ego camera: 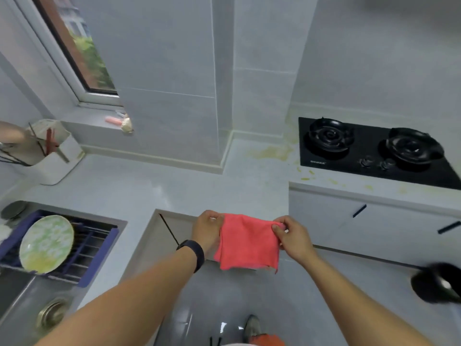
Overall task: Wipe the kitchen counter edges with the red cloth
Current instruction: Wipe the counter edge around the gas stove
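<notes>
we held the red cloth [248, 242] up off the counter [174, 188], left hand [208, 231] and right hand [294, 239] each pinching a top corner.

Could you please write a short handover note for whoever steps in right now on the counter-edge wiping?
Left hand: pinches the left top corner of the red cloth.
Right hand: pinches the right top corner.
The cloth hangs folded between both hands in the air, in front of the counter edge, touching no surface.
Done: cloth picked up; no wiping shows.
Left: wipe the edges. Yellowish stains lie on the counter left of the black stove, with spots along the edge in front of it.
</notes>
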Available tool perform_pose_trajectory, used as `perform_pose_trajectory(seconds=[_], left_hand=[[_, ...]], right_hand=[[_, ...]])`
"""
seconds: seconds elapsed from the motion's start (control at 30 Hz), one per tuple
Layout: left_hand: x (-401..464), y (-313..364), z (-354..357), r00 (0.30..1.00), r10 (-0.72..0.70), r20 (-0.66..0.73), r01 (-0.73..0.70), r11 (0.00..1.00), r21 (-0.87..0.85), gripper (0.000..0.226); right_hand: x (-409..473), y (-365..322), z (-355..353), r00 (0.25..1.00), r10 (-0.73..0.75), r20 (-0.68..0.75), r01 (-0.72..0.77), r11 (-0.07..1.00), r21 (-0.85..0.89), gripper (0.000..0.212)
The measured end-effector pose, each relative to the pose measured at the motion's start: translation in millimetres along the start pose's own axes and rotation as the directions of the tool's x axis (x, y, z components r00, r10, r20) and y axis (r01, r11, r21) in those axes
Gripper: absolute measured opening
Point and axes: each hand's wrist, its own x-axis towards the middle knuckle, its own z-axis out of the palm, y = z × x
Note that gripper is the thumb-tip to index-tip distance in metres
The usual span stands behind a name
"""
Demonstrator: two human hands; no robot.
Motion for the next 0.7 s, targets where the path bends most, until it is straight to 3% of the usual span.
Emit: perform_pose_trajectory(seconds=[0.13, 0.23, 0.33, 0.4, 0.47, 0.57, 0.7], left_hand=[[9, 11, 39, 0.995, -0.1, -0.019, 0.099, 0.993, -0.059, 0.01], [33, 30, 53, 0.997, -0.072, -0.032, 0.069, 0.994, -0.081, 0.013], [67, 42, 62, 0.996, -0.076, -0.043, 0.079, 0.994, 0.081, 0.038], [81, 44, 63, 0.999, -0.047, -0.018, 0.05, 0.975, 0.217, 0.036], [91, 43, 61, 0.999, 0.029, 0.045, -0.045, 0.913, 0.406, 0.03], [110, 35, 54, 0.979, 0.121, 0.165, -0.199, 0.743, 0.638, 0.027], [138, 14, 38, 0.964, 0.13, 0.231, -0.264, 0.54, 0.799, 0.029]], right_hand=[[37, 15, -22, 1.0, -0.009, 0.009, 0.009, 1.0, -0.008, 0.012], [76, 11, -33, 0.996, -0.067, -0.054, 0.065, 0.997, -0.037, 0.012], [113, 8, -33, 0.996, -0.063, -0.066, 0.046, 0.973, -0.225, 0.045], [125, 7, -23, 0.999, -0.027, -0.042, 0.011, 0.944, -0.329, 0.047], [130, 9, -6, 0.999, -0.035, 0.003, 0.033, 0.912, -0.409, 0.043], [138, 16, 24, 0.997, -0.02, 0.081, 0.059, 0.861, -0.506, 0.04], [155, 24, 57, 0.998, 0.031, 0.06, 0.006, 0.851, -0.525, 0.043]])
